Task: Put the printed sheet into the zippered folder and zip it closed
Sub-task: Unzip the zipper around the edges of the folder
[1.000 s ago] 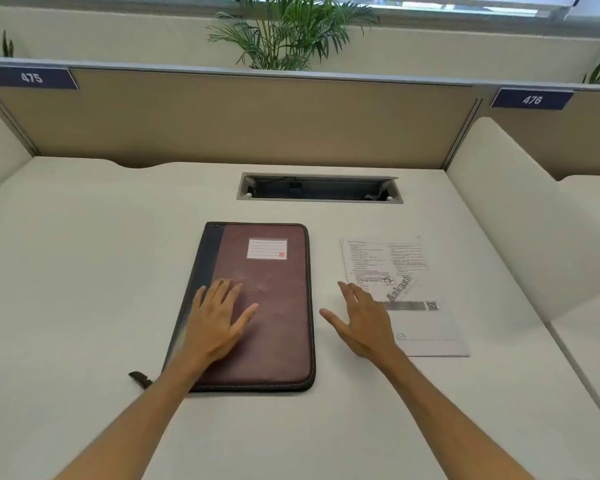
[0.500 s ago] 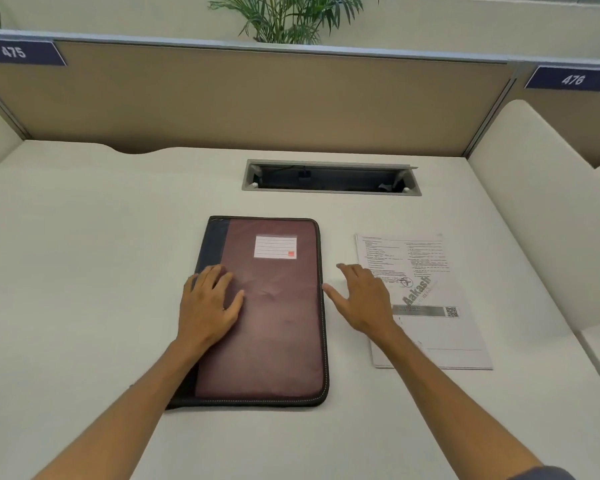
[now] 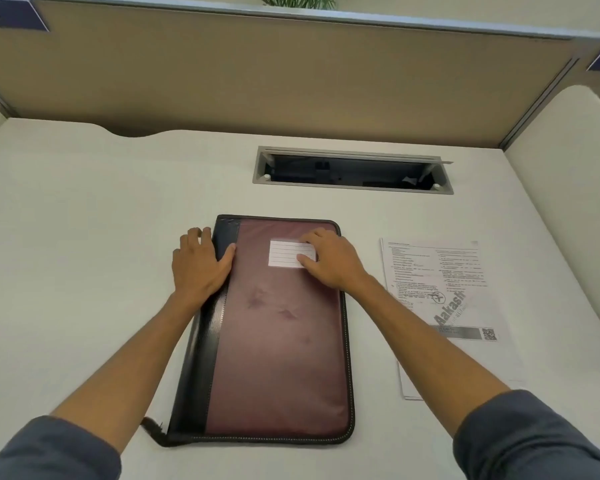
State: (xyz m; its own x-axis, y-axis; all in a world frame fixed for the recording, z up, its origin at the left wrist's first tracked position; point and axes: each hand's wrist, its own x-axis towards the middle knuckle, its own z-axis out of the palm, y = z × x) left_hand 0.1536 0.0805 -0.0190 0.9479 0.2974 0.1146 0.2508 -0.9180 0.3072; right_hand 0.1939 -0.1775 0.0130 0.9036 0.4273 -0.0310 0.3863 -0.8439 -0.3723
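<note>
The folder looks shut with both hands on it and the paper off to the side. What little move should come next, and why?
Probably unzip it first. The zippered folder lies closed on the desk, and the printed sheet lies beside it, untouched. The left hand rests at its spine edge and the right hand lies on its label. The zipper tail sticks out at the near left corner, so a hand likely goes there.

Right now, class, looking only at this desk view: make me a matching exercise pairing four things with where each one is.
Things:
1. left hand
2. right hand
3. printed sheet
4. cable tray

Places:
A. set into the desk beyond the folder
B. on the folder's white label
C. flat on the desk, right of the folder
D. at the folder's dark spine edge

Pairs: 1-D, 2-B, 3-C, 4-A
</note>
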